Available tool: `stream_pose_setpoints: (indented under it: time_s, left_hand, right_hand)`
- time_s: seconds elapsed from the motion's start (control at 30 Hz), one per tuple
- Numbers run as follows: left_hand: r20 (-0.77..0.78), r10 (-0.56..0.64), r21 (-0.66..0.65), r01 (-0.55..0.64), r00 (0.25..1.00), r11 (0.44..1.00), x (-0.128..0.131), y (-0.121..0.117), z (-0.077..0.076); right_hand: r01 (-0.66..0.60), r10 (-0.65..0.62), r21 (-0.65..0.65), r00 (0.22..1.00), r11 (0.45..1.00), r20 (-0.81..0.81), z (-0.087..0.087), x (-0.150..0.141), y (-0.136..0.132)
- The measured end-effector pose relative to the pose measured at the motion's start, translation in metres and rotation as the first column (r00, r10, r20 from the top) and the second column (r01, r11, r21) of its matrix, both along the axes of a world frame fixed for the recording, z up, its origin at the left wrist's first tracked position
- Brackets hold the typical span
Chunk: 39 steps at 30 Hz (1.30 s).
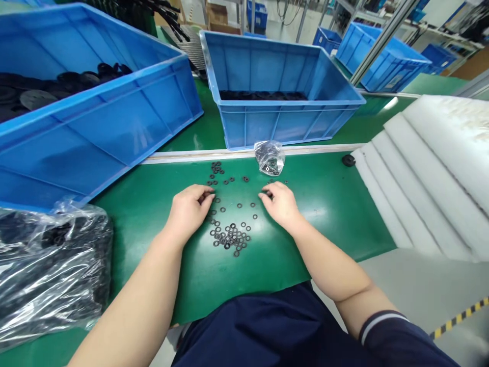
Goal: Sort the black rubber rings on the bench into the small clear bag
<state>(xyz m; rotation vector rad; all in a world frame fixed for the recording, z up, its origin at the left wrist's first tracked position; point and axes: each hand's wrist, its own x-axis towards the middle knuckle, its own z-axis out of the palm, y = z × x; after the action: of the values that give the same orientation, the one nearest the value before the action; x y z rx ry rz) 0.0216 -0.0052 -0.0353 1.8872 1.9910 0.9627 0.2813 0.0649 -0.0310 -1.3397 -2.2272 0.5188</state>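
Since the left hand [189,211] and right hand [278,204] sit curled among loose black washers [229,237], I can't tell if either grip's clamped; one sloppy swipe could scatter them.

Our green workbench mat [267,270] carries scattered black washers [229,237], a clear plastic bag [269,158] of them, and 2 blue plastic crates [282,122].
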Motion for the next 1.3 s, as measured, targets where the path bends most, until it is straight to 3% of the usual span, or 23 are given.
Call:
stream_pose_setpoints:
  time_s: [0.1, 0.17, 0.3, 0.57, 0.7, 0.83, 0.97, 1.1, 1.3]
  left_hand:
    - [-0.006, -0.029, -0.092, 0.028, 1.000, 0.995, -0.006, -0.004, 0.010]
    - [0.008, -0.078, -0.168, 0.079, 0.997, 0.983, -0.005, -0.008, 0.015]
    - [0.011, -0.124, -0.192, 0.124, 0.992, 0.973, 0.003, -0.010, 0.014]
    - [0.095, -0.206, 0.046, 0.202, 0.974, 0.978, 0.026, -0.006, 0.000]
    - [0.135, -0.243, 0.120, 0.228, 0.961, 0.966, 0.034, -0.007, 0.003]
    - [-0.050, -0.259, 0.190, 0.264, 0.965, 0.946, 0.050, 0.009, 0.008]
    - [-0.179, -0.376, -0.003, 0.382, 0.909, 0.924, 0.075, 0.043, 0.014]
    - [-0.223, -0.430, -0.229, 0.382, 0.875, 0.895, 0.087, 0.072, 0.020]
    - [-0.341, -0.450, -0.317, 0.350, 0.825, 0.881, 0.088, 0.078, 0.027]
  right_hand:
    - [0.236, -0.237, 0.047, 0.972, 0.971, 0.003, 0.002, 0.024, 0.022]
    - [0.293, -0.293, 0.025, 0.956, 0.956, 0.012, 0.001, 0.038, 0.035]
    - [0.140, -0.140, -0.048, 0.990, 0.989, -0.005, -0.006, 0.040, 0.041]
    - [-0.078, 0.077, -0.049, 0.997, 0.996, -0.028, -0.014, -0.009, 0.022]
    - [-0.050, 0.043, -0.100, 0.997, 0.994, -0.068, -0.008, -0.006, 0.023]
    - [-0.052, 0.054, -0.114, 0.999, 0.992, 0.007, -0.002, 0.005, 0.023]
    - [-0.097, 0.106, -0.079, 0.986, 0.992, 0.128, 0.003, 0.007, 0.024]
    - [-0.083, 0.097, -0.067, 0.968, 0.994, 0.232, 0.007, 0.007, 0.025]
    - [-0.045, 0.068, -0.083, 0.951, 0.996, 0.303, 0.013, 0.011, 0.024]
